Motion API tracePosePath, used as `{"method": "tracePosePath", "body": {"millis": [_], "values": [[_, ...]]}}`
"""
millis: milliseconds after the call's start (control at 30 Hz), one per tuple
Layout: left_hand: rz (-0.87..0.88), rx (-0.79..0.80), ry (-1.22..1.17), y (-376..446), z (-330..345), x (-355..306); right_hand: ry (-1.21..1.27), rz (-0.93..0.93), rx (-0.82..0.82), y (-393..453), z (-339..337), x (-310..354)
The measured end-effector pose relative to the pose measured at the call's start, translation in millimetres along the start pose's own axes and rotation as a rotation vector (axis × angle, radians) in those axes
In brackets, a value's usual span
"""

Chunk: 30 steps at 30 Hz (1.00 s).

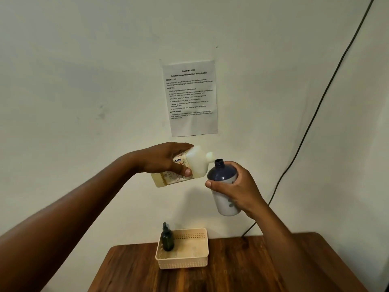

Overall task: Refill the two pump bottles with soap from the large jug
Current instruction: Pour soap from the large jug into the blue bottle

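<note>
My left hand (166, 160) grips the large whitish soap jug (195, 163), tipped on its side with its spout pointing right. The spout sits just above and beside the open neck of a blue and white bottle (223, 173), which my right hand (237, 190) holds upright in the air, pump removed. No soap stream is visible between them. A second, dark green pump bottle (167, 239) with its pump head on stands in the left corner of a beige basket (189, 262) on the table below.
A brown wooden table (242, 270) stands against a white wall. A printed task sheet (190, 98) is taped to the wall above my hands. A dark cable (311, 119) runs down the wall at the right.
</note>
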<state>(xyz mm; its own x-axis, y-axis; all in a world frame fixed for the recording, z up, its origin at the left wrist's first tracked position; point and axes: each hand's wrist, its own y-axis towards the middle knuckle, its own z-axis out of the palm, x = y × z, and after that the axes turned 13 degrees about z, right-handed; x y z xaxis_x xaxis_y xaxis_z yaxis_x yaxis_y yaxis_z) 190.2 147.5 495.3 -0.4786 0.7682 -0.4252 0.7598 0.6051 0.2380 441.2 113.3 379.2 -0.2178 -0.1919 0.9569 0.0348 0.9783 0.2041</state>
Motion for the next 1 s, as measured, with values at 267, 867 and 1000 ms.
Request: {"method": "tracePosePath", "body": {"millis": [267, 867, 1000], "values": [[0.01, 0.05, 0.089, 7.4, -14.3, -1.5, -0.024, -0.008, -0.015, 2.3, 0.6, -0.4], [-0.053, 0.183, 0.183, 24.1, -37.2, -18.4, -0.045, -0.006, -0.061, 6.2, 5.3, -1.2], [-0.059, 0.21, 0.206, 27.6, -40.2, -23.6, -0.033, -0.01, -0.059, 5.5, 4.4, -1.4]]}}
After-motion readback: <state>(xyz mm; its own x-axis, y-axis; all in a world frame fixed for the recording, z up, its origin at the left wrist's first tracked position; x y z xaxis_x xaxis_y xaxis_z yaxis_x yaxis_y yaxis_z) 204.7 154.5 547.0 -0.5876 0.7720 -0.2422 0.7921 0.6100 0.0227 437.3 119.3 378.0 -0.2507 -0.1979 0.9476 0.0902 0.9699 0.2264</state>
